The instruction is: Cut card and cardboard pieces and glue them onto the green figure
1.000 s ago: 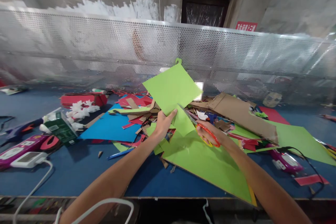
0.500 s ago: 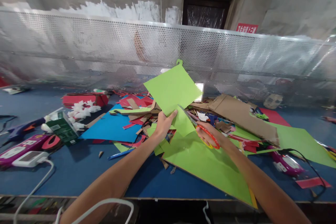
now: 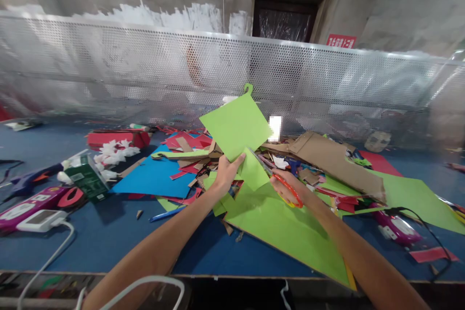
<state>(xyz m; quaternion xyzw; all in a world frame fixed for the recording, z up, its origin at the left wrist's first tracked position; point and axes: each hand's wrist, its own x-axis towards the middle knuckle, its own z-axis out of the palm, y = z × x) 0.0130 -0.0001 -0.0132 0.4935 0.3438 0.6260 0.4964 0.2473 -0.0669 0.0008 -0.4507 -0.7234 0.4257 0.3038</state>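
My left hand (image 3: 228, 173) pinches a sheet of light green paper (image 3: 236, 123) near its lower edge, thumb on top. In my right hand (image 3: 288, 187) is a pair of scissors (image 3: 292, 193) with red and yellow handles. The blades reach into the paper just right of my left thumb, and a green flap (image 3: 254, 173) hangs down below the cut. Under both hands a larger green sheet (image 3: 283, 232) lies at the table's front. My right fingers are partly hidden behind the scissor handle.
Paper and cardboard scraps pile up behind my hands. A blue sheet (image 3: 154, 173), a green box (image 3: 87, 178) and a glue gun (image 3: 31, 177) lie left. Brown cardboard (image 3: 334, 162) and a purple power strip (image 3: 395, 227) sit right. A perforated metal screen (image 3: 145, 68) borders the table (image 3: 119, 237).
The scissors have moved slightly left and down in the green paper. The sheet's upper part has tilted and shifted a little, its right corner now farther left.
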